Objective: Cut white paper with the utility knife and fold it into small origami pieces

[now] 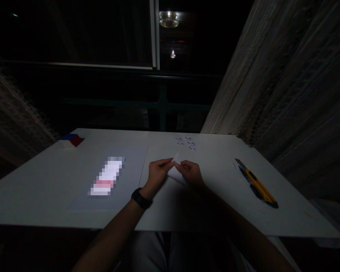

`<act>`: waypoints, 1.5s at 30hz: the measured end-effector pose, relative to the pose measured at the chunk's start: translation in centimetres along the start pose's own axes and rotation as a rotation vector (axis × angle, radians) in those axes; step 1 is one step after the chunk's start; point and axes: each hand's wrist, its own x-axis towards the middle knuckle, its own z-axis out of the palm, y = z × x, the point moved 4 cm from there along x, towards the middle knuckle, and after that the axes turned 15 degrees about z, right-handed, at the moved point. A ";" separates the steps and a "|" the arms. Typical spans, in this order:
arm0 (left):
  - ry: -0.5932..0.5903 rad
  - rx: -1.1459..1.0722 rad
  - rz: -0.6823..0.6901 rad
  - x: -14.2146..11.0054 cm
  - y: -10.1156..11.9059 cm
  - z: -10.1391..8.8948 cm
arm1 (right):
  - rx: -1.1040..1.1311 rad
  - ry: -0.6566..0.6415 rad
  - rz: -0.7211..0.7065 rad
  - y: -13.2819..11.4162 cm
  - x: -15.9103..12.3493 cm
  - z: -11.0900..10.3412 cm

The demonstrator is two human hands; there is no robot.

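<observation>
White paper (176, 175) sits pinched by my left hand (158, 173) and right hand (192, 173), seemingly for control; right of it lies a yellow cutter (259, 184).

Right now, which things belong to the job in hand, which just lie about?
In the job:
- paper, held in left hand and right hand

Likely lying about:
- cutter
- pen
- block
- bright pixelated thing
- sheet under it
- small pieces, role unclear

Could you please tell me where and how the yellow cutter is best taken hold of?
I would grip the cutter by its yellow handle, right hand coming from the right: it lies flat, its narrow grey end, probably the blade, points away from you, and a dark pen-like item runs along its left side.
</observation>
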 end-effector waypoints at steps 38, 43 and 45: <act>-0.472 -0.498 -0.277 -0.8 0.9 0.7 | -0.116 -0.621 0.268 -1.3 -1.4 -0.2; -0.448 -0.481 -0.285 -0.7 0.8 0.7 | -0.123 -0.596 0.268 -1.3 -1.3 -0.4; -0.449 -0.476 -0.285 -0.7 0.8 0.6 | -0.134 -0.599 0.271 -1.2 -1.3 -0.4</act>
